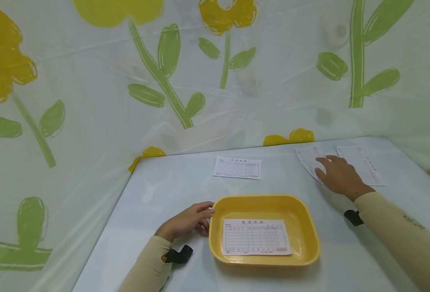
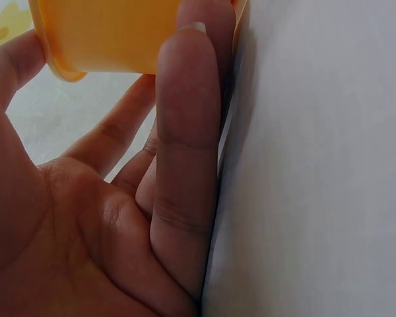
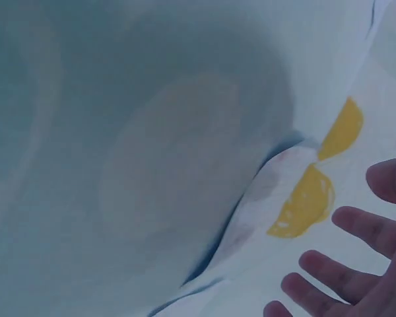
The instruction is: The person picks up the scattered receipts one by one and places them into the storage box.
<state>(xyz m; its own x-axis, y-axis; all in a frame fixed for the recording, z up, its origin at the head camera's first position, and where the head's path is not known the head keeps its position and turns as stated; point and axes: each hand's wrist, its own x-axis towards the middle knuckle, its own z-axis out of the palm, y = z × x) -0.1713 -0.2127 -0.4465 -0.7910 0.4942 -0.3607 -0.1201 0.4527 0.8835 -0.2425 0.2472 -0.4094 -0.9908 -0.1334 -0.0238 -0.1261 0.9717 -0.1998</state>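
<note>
My left hand [image 1: 189, 221] is at the left side of a yellow plastic tray [image 1: 311, 243], holding it with the thumb at the rim and other fingers lower against the outer wall. In the left wrist view, the little finger lies along the tabletop beside the tray [image 2: 105, 39]. A printed receipt form [image 1: 256, 238] lies flat inside. My right hand [image 1: 340, 176] reaches to the back right with spread fingers, over a curled paper slip [image 1: 306, 156]. Another printed slip [image 1: 361, 164] lies just right of that hand. In the right wrist view, the right hand's fingers [image 3: 346, 281] are apart, holding nothing.
A further receipt form [image 1: 237, 168] lies behind the tray on the white table [image 1: 156, 194]. A flower-patterned cloth [image 1: 102, 101] hangs along the table's back and sides. Black straps [image 1: 180, 254] sit at both wrists.
</note>
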